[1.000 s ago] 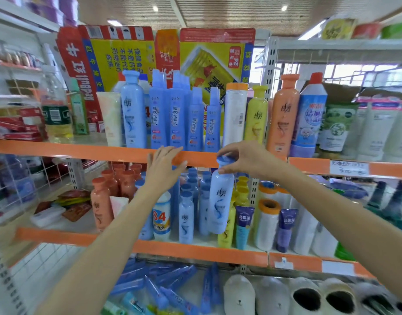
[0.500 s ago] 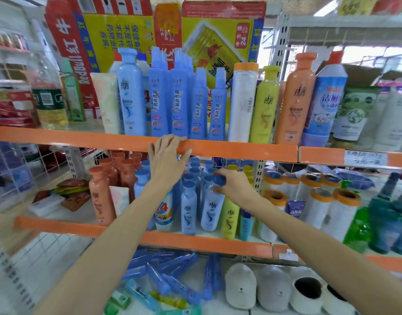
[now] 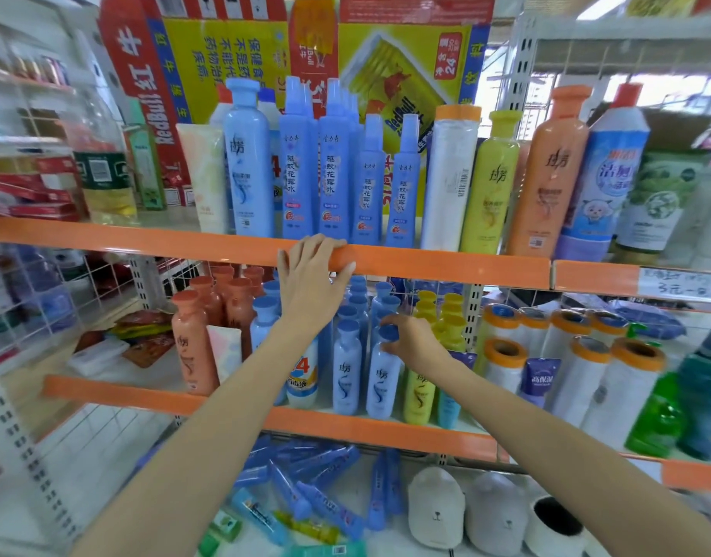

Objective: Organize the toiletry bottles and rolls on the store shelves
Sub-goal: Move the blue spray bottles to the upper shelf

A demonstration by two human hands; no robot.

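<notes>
The light-blue shampoo bottle (image 3: 382, 383) has come down from upper-shelf height. It now stands on the middle shelf (image 3: 346, 426), just below the right hand (image 3: 414, 341), whose fingers still pinch its cap. The left hand (image 3: 311, 275) rests relaxed fingers on the upper shelf edge (image 3: 446, 269). Placement looks nearly done.

A single wide-angle head camera faces the shelving straight on at close range, tilted slightly down. The upper orange shelf edge (image 3: 446, 271) crosses mid-frame, and the lowest shelf (image 3: 84, 476) is seen from above. Both forearms enter from the bottom edge.
</notes>
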